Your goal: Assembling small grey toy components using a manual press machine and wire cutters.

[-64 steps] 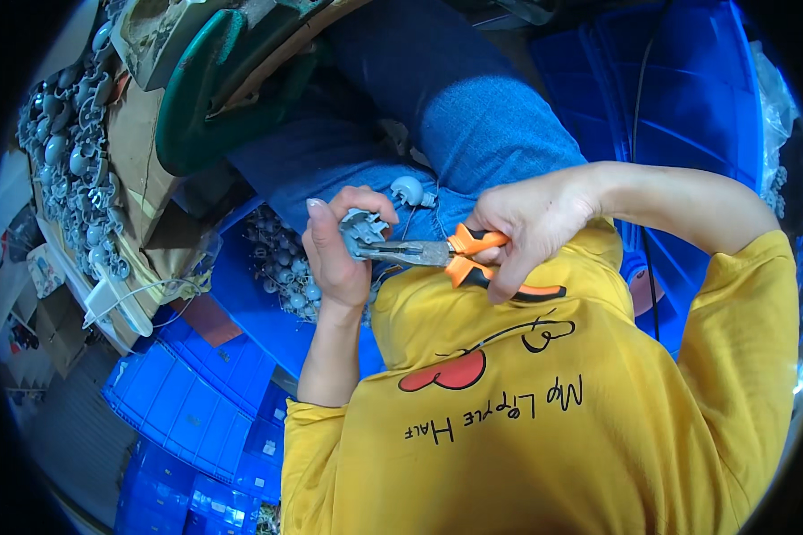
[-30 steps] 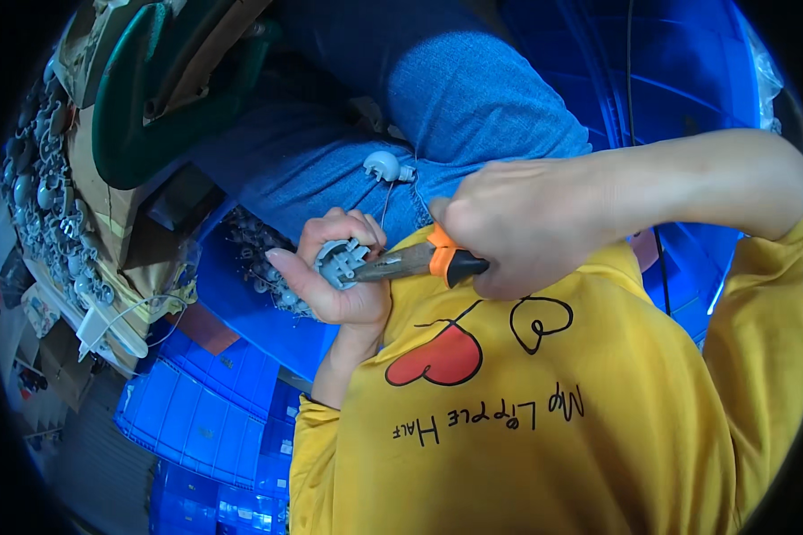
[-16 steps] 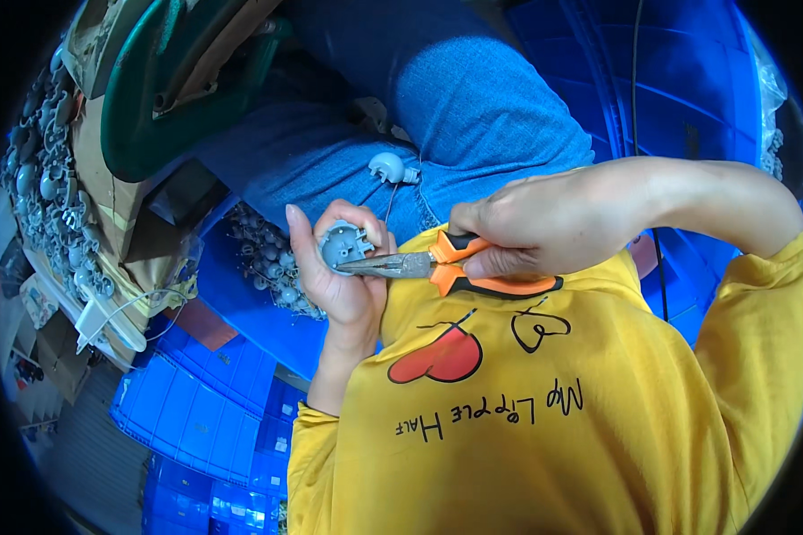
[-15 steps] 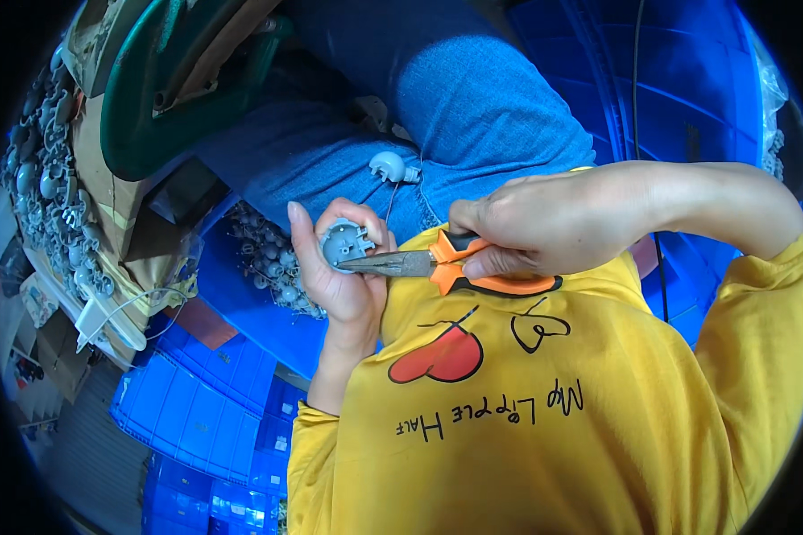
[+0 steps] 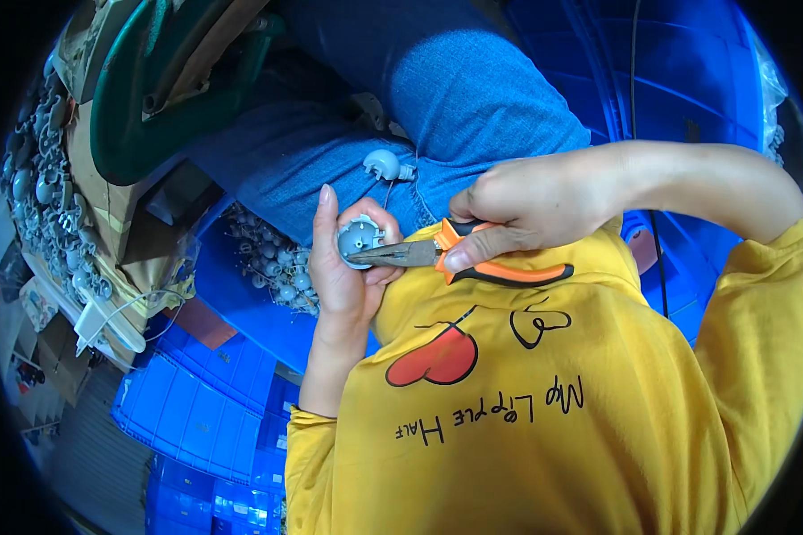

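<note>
The left hand cups a small round grey plastic part in its palm, fingers curled up around it, so only the part's open face with a few small holes shows; its back and sides are hidden by the fingers. The right hand is closed around the orange handles of a pair of needle-nose pliers. The pliers' thin metal nose lies across the left palm and reaches the lower rim of the grey part; whether the tips grip anything there is too small to make out. The upper handle is buried in the right fist, while the lower one curves out free below the thumb.

Just beyond the left fingertips, a second small white part with a thin wire rests on the blue jeans. To the outer side of the left hand, a blue bin holds a heap of similar grey parts, partly covered by the knee. The yellow shirt fills the space beneath both hands and hides both forearms' lower ends.
</note>
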{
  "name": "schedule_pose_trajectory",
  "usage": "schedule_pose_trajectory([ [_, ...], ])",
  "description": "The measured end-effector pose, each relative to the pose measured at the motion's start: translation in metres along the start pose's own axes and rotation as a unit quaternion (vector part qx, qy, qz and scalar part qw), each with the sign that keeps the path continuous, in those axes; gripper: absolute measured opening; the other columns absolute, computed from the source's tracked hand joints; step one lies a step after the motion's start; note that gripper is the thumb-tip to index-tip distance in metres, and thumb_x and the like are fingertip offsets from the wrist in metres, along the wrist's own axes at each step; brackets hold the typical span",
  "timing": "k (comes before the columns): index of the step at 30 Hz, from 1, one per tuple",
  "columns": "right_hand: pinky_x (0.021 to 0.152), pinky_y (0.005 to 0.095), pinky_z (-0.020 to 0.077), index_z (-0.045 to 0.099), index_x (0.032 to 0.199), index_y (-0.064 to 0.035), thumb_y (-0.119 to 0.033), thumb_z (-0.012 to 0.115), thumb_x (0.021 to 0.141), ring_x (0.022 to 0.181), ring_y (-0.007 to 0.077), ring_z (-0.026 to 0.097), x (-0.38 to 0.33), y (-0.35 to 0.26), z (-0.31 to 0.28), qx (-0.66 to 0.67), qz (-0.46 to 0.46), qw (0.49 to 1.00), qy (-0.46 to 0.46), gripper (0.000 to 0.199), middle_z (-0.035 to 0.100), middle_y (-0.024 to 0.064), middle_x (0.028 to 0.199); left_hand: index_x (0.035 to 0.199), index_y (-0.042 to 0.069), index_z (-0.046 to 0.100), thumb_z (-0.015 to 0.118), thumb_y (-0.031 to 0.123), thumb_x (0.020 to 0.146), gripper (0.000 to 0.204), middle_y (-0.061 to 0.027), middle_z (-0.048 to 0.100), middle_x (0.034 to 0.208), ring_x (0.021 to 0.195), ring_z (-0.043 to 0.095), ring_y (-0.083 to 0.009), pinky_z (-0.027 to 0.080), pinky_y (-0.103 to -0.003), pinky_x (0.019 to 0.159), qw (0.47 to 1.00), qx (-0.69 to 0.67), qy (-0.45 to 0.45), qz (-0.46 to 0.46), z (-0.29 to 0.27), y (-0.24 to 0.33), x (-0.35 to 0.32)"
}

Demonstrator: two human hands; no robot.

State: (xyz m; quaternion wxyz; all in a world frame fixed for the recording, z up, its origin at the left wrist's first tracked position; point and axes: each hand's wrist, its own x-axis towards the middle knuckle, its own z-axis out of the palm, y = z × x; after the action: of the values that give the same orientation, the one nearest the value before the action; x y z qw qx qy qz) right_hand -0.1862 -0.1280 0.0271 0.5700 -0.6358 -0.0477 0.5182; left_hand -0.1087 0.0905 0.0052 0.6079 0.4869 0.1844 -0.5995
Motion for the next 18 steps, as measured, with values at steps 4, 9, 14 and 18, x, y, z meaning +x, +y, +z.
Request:
schedule_pose_trajectory([
  [4,0.060,0.0375,0.0396,0.051,0.093,0.0031,-0.048,0.053,0.091,0.066,0.0263,0.048,0.003,0.011,-0.001,0.053,-0.028,0.998,-0.034,0.051,0.050,0.0145,0.069,0.068,0.005,0.049,0.023,0.057,0.097,0.065,-0.0023,0.041,0.051,0.036,0.023,-0.0070,0.020,-0.021,0.035,1.000,-0.005,-0.013,-0.023,-0.002,0.002,0.004],
  [9,0.057,0.0349,0.0383,0.052,0.092,0.0018,-0.043,0.061,0.089,0.064,0.0188,0.047,0.005,0.010,0.002,0.023,-0.025,0.999,0.006,0.046,0.050,0.0090,0.068,0.067,0.005,0.049,0.022,0.057,0.097,0.065,-0.0028,0.042,0.052,0.035,0.023,-0.0069,0.019,-0.022,0.034,1.000,0.011,0.012,0.008,0.000,-0.004,0.007],
  [14,0.052,0.0310,0.0394,0.057,0.087,0.0009,-0.037,0.076,0.076,0.058,0.0138,0.050,0.001,0.005,0.002,0.097,0.023,0.995,-0.012,0.044,0.054,0.0039,0.063,0.066,0.006,0.049,0.020,0.057,0.097,0.066,-0.0031,0.044,0.053,0.041,0.032,-0.0082,0.025,-0.022,0.039,0.995,0.048,0.029,0.079,-0.002,-0.011,0.009],
  [18,0.052,0.0302,0.0410,0.058,0.082,0.0023,-0.034,0.076,0.074,0.056,0.0163,0.052,0.002,-0.001,0.002,0.002,-0.002,1.000,-0.022,0.041,0.055,0.0057,0.061,0.066,0.006,0.048,0.018,0.057,0.097,0.067,-0.0046,0.045,0.055,0.046,0.038,-0.0111,0.030,-0.023,0.044,0.980,0.098,0.073,0.157,0.007,-0.020,0.006],
])
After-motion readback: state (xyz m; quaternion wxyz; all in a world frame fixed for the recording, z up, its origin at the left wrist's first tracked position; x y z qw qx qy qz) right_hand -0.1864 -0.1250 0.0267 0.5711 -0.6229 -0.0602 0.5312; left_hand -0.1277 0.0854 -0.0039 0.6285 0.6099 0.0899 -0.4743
